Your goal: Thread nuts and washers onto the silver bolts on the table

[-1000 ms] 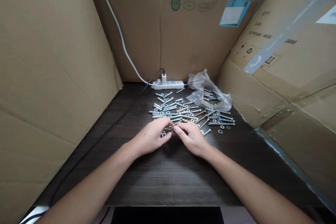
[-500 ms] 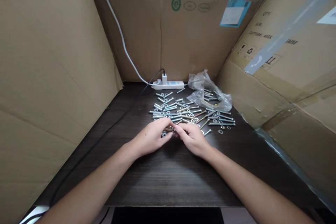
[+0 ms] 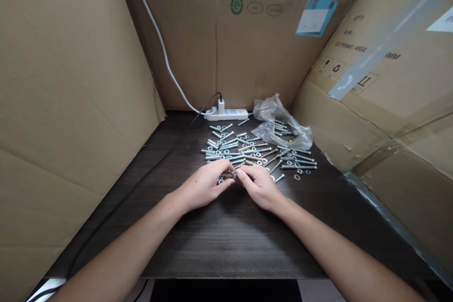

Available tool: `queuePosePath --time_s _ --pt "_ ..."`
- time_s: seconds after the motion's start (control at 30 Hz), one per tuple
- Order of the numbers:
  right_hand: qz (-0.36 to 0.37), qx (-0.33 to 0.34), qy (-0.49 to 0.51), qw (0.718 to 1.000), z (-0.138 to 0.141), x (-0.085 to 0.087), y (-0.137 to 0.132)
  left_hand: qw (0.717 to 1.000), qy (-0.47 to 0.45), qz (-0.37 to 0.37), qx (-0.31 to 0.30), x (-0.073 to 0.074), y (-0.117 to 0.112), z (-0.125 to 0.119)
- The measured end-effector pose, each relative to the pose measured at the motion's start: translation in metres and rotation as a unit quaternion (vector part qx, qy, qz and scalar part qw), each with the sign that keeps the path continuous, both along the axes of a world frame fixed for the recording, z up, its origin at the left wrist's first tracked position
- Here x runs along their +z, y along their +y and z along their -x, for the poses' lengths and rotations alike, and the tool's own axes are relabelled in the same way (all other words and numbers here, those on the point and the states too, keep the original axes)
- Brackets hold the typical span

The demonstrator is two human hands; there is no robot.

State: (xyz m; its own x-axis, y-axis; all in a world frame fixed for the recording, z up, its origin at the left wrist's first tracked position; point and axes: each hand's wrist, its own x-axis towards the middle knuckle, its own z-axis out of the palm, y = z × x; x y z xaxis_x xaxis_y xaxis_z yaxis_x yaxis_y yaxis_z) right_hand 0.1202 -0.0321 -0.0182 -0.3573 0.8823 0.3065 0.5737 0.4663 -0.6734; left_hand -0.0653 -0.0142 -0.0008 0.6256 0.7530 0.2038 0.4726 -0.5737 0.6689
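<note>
A brass-coloured bolt (image 3: 228,175) lies crosswise between the thumb and fingers of my left hand (image 3: 205,183), over the front of a spread of loose hardware. At its right end shows a nut (image 3: 234,175). My right hand (image 3: 260,184) is closed in a pinch, thumb and forefinger against this nut; exactly how they grip it is partly hidden. Just beyond both hands lie several silver bolts (image 3: 231,154) and yellowish bolts (image 3: 270,153), mixed with flat washers (image 3: 297,177) and small nuts.
At the back right a clear plastic bag (image 3: 304,137) holds more bolts. A white power strip (image 3: 231,114) with a plugged-in charger stands behind the hardware. A black cable (image 3: 141,177) crosses the dark table (image 3: 226,245) on the left. Cardboard walls (image 3: 191,33) enclose three sides.
My right fingertips have shifted slightly on the bolt's end, and the nut there shows more plainly now. Both hands stay in nearly the same place.
</note>
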Motion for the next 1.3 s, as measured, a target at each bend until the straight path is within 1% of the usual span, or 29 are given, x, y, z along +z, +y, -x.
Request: queuePosePath --time_s 0.2,0.3,0.47,0.57,0.67,0.77,0.93,1.13,1.3 --pt "0.017 -0.024 0.000 1.000 -0.0005 -0.0010 -0.0019 1.000 -0.002 0.001 0.000 -0.0002 0.0001 -0.0002" --pt "0.028 -0.011 0.007 1.000 0.0000 -0.0011 -0.0023 1.000 -0.003 -0.004 0.003 0.0006 -0.0005 -0.0004" --pt "0.021 0.015 0.008 1.000 0.0003 -0.0035 0.0008 1.000 0.000 -0.014 -0.003 0.0011 -0.0008 -0.0002" --pt "0.019 0.005 0.007 1.000 -0.0001 -0.0044 0.0010 1.000 0.000 -0.011 -0.002 0.0008 -0.0005 -0.0001" --pt "0.031 -0.010 0.014 0.999 -0.0004 -0.0037 -0.0006 1.000 -0.002 -0.007 -0.001 0.0009 -0.0004 -0.0001" --pt "0.040 -0.003 0.021 0.999 -0.0002 -0.0030 -0.0015 1.000 0.000 -0.008 0.000 0.0011 -0.0007 -0.0001" --pt "0.028 0.017 0.015 0.999 0.0001 -0.0044 -0.0001 1.000 0.003 -0.007 0.000 0.0011 -0.0005 -0.0006" --pt "0.037 -0.015 0.037 0.999 0.0000 -0.0036 -0.0017 1.000 0.004 -0.011 0.001 0.0013 -0.0004 0.0000" --pt "0.031 0.004 0.036 0.999 0.0011 -0.0046 -0.0004 1.000 0.001 -0.005 -0.001 0.0009 -0.0008 -0.0003"
